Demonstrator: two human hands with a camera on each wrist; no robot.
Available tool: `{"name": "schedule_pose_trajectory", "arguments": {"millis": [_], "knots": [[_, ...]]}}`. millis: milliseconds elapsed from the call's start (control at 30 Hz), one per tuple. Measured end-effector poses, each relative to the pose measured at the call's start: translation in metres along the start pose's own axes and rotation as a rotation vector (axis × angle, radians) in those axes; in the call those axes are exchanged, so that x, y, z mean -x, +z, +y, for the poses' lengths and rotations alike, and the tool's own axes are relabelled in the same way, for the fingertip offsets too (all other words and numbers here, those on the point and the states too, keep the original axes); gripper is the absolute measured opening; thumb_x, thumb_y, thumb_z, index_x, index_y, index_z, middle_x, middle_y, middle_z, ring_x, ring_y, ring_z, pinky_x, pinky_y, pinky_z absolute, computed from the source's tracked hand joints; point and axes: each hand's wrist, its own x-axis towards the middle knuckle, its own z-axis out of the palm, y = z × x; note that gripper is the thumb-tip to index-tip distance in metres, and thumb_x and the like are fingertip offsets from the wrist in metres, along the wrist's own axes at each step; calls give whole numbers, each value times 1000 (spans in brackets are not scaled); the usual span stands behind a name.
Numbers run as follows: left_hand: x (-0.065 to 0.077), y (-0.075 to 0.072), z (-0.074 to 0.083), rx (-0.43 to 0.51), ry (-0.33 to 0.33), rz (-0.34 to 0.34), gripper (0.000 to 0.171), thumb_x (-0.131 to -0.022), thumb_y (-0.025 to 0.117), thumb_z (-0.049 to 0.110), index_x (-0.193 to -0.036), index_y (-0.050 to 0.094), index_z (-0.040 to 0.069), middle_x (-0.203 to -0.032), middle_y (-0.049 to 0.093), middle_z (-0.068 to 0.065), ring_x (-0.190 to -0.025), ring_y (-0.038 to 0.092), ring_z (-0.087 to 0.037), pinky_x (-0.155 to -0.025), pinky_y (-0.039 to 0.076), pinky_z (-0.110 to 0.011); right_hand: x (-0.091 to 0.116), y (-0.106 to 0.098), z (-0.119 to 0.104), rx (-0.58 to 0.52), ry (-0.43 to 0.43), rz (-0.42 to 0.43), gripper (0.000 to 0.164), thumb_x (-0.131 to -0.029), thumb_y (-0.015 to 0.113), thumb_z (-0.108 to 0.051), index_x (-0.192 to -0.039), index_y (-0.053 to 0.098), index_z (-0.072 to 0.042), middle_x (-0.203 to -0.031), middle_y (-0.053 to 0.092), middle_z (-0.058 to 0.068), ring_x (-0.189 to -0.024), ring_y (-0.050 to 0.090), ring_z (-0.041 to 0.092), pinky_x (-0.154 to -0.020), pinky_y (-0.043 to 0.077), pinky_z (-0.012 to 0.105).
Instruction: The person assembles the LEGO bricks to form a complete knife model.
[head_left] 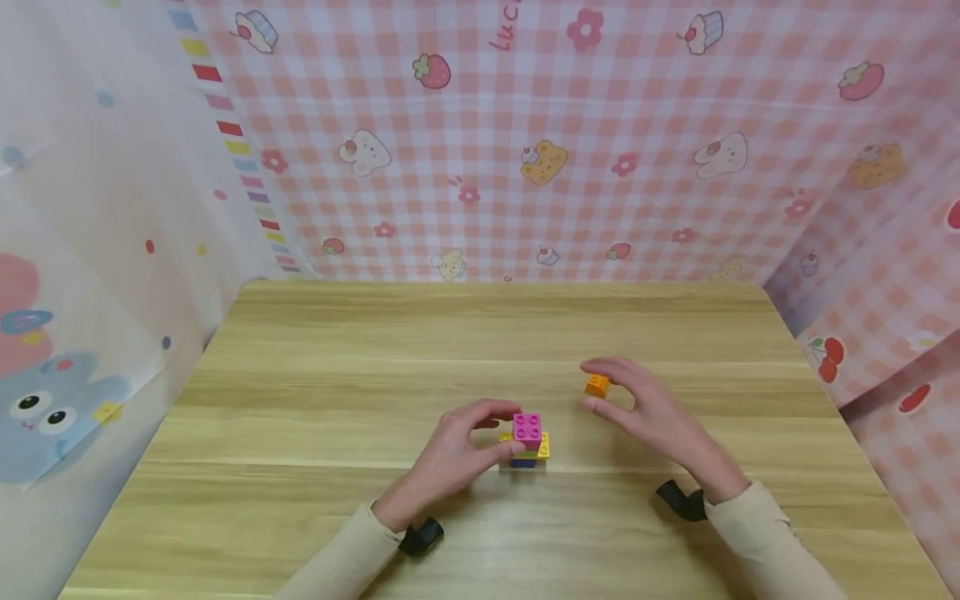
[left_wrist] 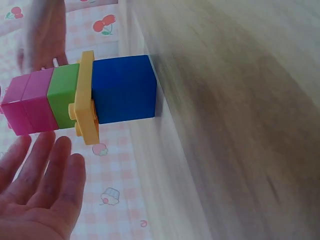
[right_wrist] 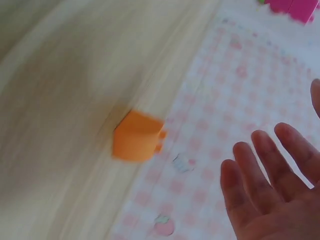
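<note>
A stack of toy building bricks stands upright on the table, made of a blue brick [left_wrist: 125, 90], a yellow plate [left_wrist: 87, 100], a green brick [left_wrist: 63, 95] and two pink bricks [head_left: 527, 428] on top. My left hand [head_left: 453, 454] is at the stack's left side, thumb and fingers spread around the pink top; in the left wrist view its straight fingers [left_wrist: 70, 180] reach right up to the pink. To the right, an orange brick [right_wrist: 137, 137] with a slanted side sits on the table. Around it my right hand [head_left: 648, 414] is spread, fingertips beyond it and thumb in front, apart from it.
The wooden table [head_left: 337, 350] reaches back to a pink checked cloth [head_left: 480, 117] hanging behind it. At the left hangs a white patterned cloth [head_left: 97, 192]. Black straps [head_left: 422, 537] sit at both wrists, below the sleeves.
</note>
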Motion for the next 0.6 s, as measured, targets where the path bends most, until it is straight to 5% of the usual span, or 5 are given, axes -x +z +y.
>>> {"name": "schedule_pose_trajectory", "arguments": {"millis": [333,600], "knots": [[-1,1,2,-28,93,57,36,-89,83,18,-121,71,5,-118,73,-6,-109,69,-25,-97,58,-37,-12,-12,31,82,100,-68,59,-99,73,-31,-146,55,-1,-149,56,20,-135,52,44,-108,45,63],[-2,2,3,-9,95,59,34,-88,84,16,-118,71,4,-113,74,-6,-106,70,-25,-95,59,-35,-20,-14,47,76,151,-165,67,-99,72,-37,-151,49,0,-154,49,23,-136,49,47,-108,44,64]]}}
